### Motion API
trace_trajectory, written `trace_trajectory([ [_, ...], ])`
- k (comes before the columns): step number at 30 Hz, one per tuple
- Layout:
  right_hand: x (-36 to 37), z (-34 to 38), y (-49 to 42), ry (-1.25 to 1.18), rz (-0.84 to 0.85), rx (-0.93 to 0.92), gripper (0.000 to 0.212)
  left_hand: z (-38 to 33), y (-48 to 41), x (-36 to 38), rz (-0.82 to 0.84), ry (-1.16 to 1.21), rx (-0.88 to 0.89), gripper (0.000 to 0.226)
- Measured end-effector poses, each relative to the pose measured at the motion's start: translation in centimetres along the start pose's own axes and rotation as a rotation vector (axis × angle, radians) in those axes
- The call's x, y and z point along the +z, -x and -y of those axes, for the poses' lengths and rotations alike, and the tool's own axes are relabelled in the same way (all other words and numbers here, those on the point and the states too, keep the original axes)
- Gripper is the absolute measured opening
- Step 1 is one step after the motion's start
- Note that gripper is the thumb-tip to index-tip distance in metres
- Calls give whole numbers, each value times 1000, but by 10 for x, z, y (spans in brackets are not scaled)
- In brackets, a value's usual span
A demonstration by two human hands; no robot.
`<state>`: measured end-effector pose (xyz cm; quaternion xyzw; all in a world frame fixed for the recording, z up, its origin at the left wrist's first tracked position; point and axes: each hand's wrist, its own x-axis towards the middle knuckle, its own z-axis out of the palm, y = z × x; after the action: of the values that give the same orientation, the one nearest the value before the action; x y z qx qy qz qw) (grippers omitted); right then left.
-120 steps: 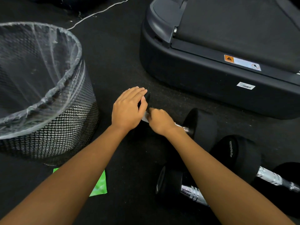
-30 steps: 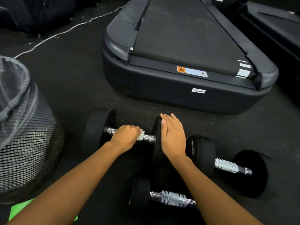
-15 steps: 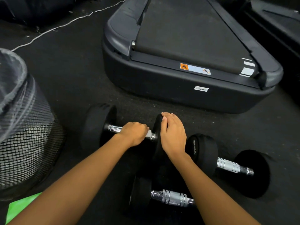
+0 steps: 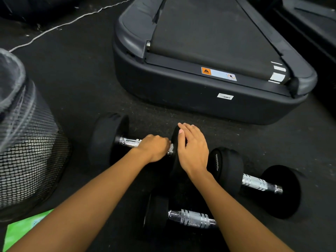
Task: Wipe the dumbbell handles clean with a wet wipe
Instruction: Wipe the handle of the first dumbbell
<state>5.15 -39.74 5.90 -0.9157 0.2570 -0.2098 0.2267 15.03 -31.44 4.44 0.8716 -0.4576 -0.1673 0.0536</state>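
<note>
A black dumbbell (image 4: 107, 137) with a chrome handle (image 4: 129, 142) lies on the dark floor. My left hand (image 4: 154, 150) grips the right end of that handle with a white wet wipe (image 4: 171, 147) wrapped under the fingers; only a scrap of wipe shows. My right hand (image 4: 192, 151) rests flat, fingers straight, on the dumbbell's right weight head (image 4: 175, 135). Two more dumbbells lie close by: one (image 4: 261, 184) to the right, another (image 4: 190, 218) nearer me, partly hidden by my right forearm.
A black mesh bin (image 4: 27, 151) with a plastic liner stands at the left. A green packet (image 4: 21, 230) lies at the bottom left. A treadmill's rear end (image 4: 200, 88) sits just behind the dumbbells. A white cable (image 4: 63, 24) runs across the floor at the back.
My left hand has slid right along the handle, from its middle up against the right weight head. My right hand has stayed on that head. Four seconds ago the hands' roles were swapped.
</note>
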Motion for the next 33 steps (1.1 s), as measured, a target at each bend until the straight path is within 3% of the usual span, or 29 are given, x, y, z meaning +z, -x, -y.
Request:
trace_trajectory([
  [4, 0, 0, -2, -4, -8, 1, 46, 20, 14, 11, -129, 71, 105, 35],
  [11, 2, -2, -1, 8, -10, -2, 38, 7, 3, 10, -139, -89, -25, 33],
  [18, 1, -2, -1, 9, -13, 2, 36, 24, 20, 15, -154, 55, 184, 38],
  [22, 1, 0, -1, 9, -18, 1, 36, 28, 14, 11, -158, -32, 57, 38],
  [25, 0, -1, -1, 15, -9, 3, 36, 11, 9, 11, -168, -93, 95, 30],
  [30, 0, 0, -1, 4, -11, 7, 36, 27, 22, 16, -203, 186, 244, 37],
  [33, 1, 0, 0, 2, -18, 10, 35, 29, 31, 24, -362, 173, 282, 37],
])
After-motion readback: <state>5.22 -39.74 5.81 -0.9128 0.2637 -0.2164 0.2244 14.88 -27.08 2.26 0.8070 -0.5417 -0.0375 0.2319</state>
